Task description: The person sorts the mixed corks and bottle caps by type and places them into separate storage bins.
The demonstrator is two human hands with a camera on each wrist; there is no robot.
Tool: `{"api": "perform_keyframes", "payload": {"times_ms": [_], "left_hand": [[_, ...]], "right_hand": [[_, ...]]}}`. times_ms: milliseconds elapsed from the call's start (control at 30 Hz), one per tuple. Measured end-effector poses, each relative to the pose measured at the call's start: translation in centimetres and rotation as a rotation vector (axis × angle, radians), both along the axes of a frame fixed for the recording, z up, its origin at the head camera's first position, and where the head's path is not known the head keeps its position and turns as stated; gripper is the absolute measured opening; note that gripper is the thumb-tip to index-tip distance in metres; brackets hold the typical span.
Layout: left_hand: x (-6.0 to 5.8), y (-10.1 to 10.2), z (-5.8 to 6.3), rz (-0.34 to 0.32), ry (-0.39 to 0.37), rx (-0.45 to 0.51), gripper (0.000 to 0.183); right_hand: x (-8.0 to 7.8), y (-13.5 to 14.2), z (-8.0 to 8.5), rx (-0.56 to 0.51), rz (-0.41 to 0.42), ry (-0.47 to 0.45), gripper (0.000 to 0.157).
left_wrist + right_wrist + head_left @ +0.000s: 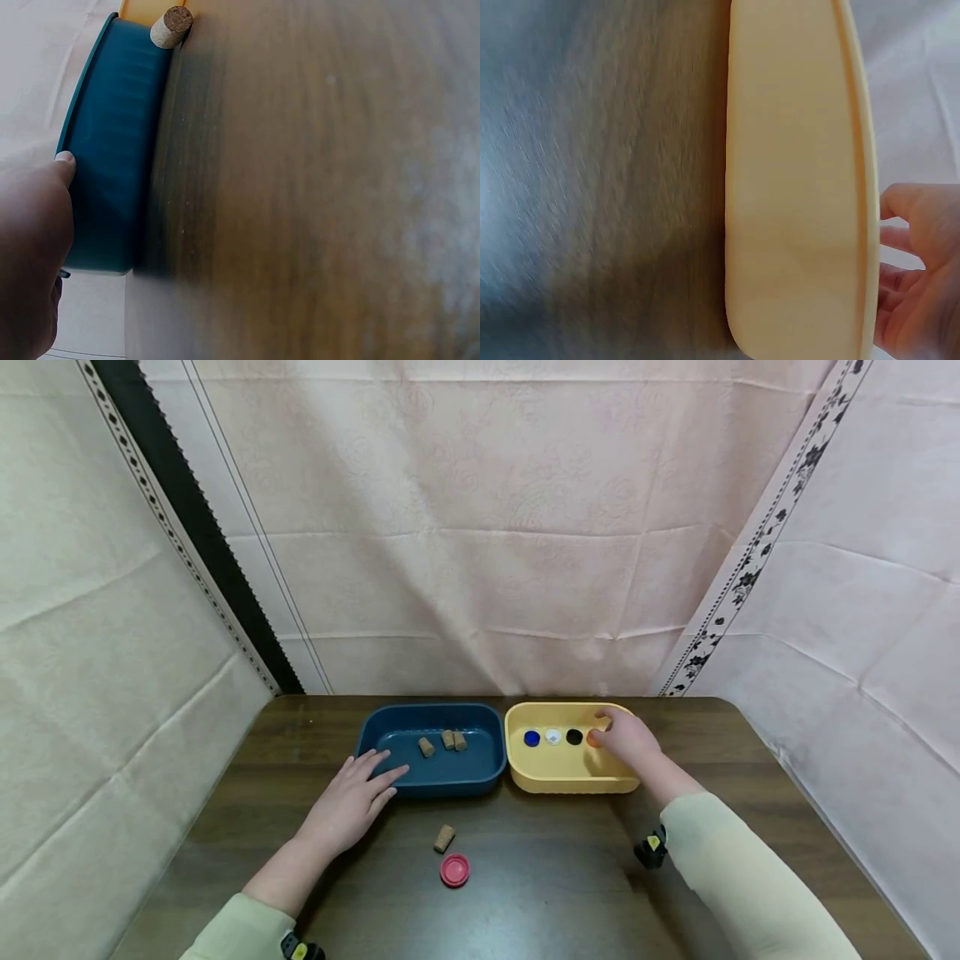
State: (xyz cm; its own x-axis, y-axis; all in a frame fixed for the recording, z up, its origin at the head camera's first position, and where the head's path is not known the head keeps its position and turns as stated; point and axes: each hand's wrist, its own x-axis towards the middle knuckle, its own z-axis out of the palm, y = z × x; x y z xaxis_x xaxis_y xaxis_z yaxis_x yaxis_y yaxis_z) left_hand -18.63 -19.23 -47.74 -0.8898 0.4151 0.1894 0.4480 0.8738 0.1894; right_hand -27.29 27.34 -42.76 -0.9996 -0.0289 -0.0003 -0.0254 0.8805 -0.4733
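Observation:
My left hand (347, 803) lies at the front left rim of the blue tray (450, 787), fingers spread over it; the thumb (66, 157) shows against its side in the left wrist view. Several corks (426, 747) lie in that tray. Over the right end of the yellow tray (573, 783), my right hand (628, 739) reaches in, thumb at an orange bottle cap (592, 739) that it partly covers. The index finger bends apart from the cap. Blue (532, 738), white (553, 737) and black (574, 737) bottle caps form a row left of it.
On the brown table, a cork (444, 838) lies in front of the blue tray, with a red bottle cap (454, 870) just nearer. The trays stand side by side at the back edge. Pale cloths (480, 543) hang behind and along both sides.

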Motion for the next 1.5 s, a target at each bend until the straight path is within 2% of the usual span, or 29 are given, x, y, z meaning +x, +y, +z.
{"api": "perform_keyframes", "payload": {"times_ms": [133,300,500,767,1067,1233,1500], "left_hand": [[0.0,-0.1,-0.1,0.012,-0.017,-0.003,0.045],[0.0,-0.2,-0.1,0.025,-0.038,0.008,0.044],[0.1,-0.1,-0.1,0.022,-0.028,0.013,0.044],[0.1,-0.1,-0.1,0.025,-0.025,0.021,0.045],[0.0,-0.1,-0.1,0.02,-0.032,0.027,0.044],[0.0,-0.1,-0.1,0.018,-0.027,0.024,0.044],[0.0,-0.1,-0.1,0.015,-0.012,0.025,0.044]], "right_hand": [[1.0,-0.3,0.0,-0.156,-0.001,0.026,0.044],[2.6,-0.9,0.3,-0.376,0.004,-0.003,0.043],[5.0,-2.2,0.8,-0.492,0.016,0.0,0.039],[8.3,-3.8,1.0,-0.54,0.051,-0.039,0.035],[10.8,-5.3,-0.1,-0.516,0.141,-0.136,0.034],[11.6,-5.8,-0.9,-0.514,0.204,-0.164,0.034],[11.8,-6.7,-1.1,-0.5,0.233,-0.188,0.034]]}}
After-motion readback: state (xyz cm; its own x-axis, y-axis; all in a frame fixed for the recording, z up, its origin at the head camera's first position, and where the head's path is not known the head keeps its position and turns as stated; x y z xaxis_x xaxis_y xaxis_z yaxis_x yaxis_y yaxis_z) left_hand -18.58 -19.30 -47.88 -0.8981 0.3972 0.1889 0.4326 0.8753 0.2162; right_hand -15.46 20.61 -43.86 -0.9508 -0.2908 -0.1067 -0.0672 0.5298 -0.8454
